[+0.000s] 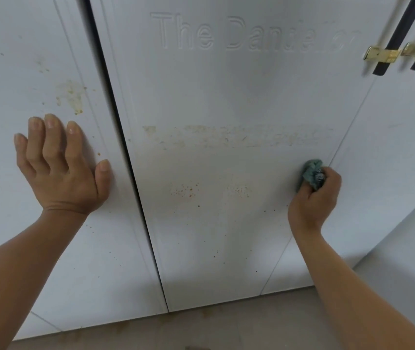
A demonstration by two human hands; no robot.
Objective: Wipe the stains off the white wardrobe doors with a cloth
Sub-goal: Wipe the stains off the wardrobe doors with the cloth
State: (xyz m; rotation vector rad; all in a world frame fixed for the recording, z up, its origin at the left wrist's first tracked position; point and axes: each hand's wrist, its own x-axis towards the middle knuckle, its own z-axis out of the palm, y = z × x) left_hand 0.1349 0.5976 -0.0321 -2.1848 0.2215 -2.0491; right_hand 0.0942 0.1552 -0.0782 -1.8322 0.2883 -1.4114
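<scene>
My right grip [314, 195] clenches the bunched teal cloth [311, 173] against the middle door [226, 97] at four o'clock; my left grip [62, 168], released, presses flat on the left door [12, 59] at nine

Bare left hand [62, 170] and right hand [315, 200] on bare forearms (creases ring the left wrist), nails seemingly short.

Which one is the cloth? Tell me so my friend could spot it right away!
Find the middle white door with raised letters across its top. Near its right edge, the right hand grips a crumpled cloth. It is the only blue-green thing against the white doors.
</scene>
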